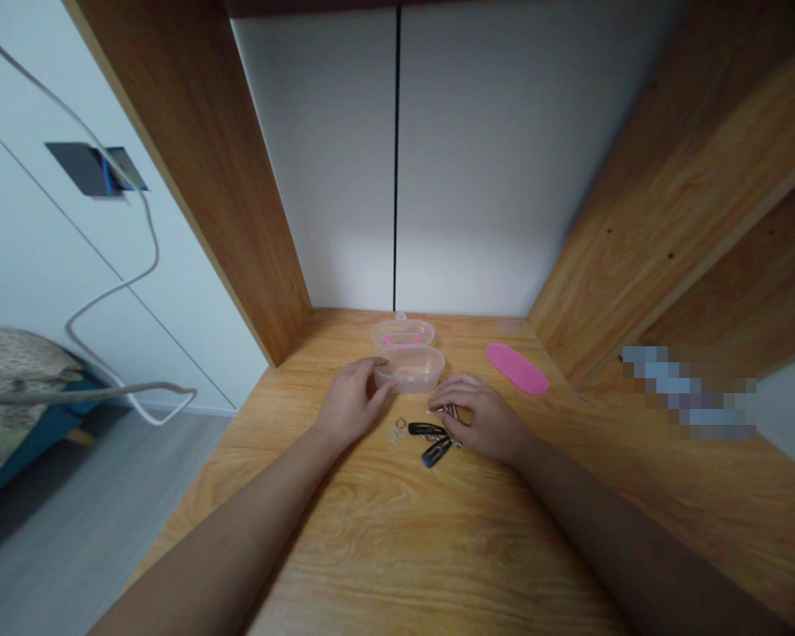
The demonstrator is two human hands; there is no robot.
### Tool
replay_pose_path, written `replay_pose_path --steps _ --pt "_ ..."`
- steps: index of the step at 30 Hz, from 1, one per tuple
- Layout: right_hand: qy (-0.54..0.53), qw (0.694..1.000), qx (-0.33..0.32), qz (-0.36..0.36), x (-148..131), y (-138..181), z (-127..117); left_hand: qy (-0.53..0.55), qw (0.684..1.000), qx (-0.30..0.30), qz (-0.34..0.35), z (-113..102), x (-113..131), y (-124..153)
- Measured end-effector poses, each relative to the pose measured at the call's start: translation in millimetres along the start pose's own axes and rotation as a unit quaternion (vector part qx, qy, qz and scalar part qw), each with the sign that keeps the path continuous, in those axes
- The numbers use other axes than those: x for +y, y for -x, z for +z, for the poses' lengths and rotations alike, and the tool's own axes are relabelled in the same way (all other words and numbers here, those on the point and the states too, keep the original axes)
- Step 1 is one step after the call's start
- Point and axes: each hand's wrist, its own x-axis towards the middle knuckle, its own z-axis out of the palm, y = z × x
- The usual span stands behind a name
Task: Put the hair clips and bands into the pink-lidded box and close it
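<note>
Head view. Light wooden desktop (397, 548) filling the near field, boxed in left and right by wooden side panels (199, 177), closed at the far end by a white back wall (503, 177) with a dark vertical seam. Off to the left, a white cable (106, 300) hanging from a dark wall plate (83, 168), grey floor (72, 530) below, a patterned cushion (13, 362) at the edge.

Far centre of the desktop: small clear plastic box (417, 375), oval, its lid (403, 333) hinged back and lying open behind it. To its right, apart, a pink oval piece (517, 368). Nearer than the box, black hair clips (430, 446) and a few thin small rings (396, 435) loose on the wood.

Left hand (351, 402) loosely spread, fingertips resting against the box's left wall, not closed round it. Right hand (487, 420) palm down, fingers bent narrow over silvery clips (447, 411), touching them; pinched or merely pressed, impossible to tell.
</note>
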Motion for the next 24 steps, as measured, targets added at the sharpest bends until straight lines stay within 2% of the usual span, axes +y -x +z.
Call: replay_pose_path --steps 12,19,24 --pt "-0.005 1.000 0.001 -0.023 -5.3 -0.6 -3.5 0.006 1.000 0.006 0.007 1.5 -3.3 0.3" --pt "-0.025 0.998 -0.050 -0.042 -12.7 -0.6 -5.4 0.004 1.000 0.009 0.008 2.2 -2.7 -0.1" --pt "-0.027 0.998 -0.021 -0.048 -12.4 0.8 -4.5 0.007 1.000 0.003 0.006 0.4 -1.4 -0.7"
